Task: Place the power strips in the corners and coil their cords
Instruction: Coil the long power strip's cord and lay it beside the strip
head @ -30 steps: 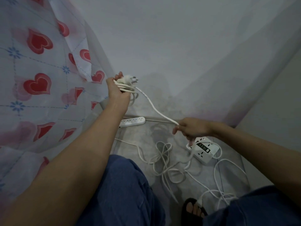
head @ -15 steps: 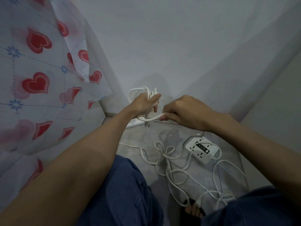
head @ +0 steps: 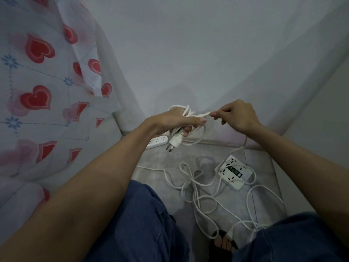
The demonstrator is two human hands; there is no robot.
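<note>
My left hand grips a bundle of white cord loops, and the cord's white plug hangs below the fist with its pins pointing down. My right hand pinches the same cord close beside the left fingertips. A long white power strip lies on the floor in the corner, partly hidden behind my left wrist. A square white power strip with a black display lies on the floor to the right. Loose white cord is tangled across the floor between them.
A heart-patterned sheet hangs over a bed edge on the left. Grey walls meet at the corner ahead. My knees in blue trousers and a sandalled foot fill the bottom, with cord running near the foot.
My left hand came down from high on the left toward the corner and turned so the plug hangs downward. My right hand rose from the floor and brought the cord up to it.
</note>
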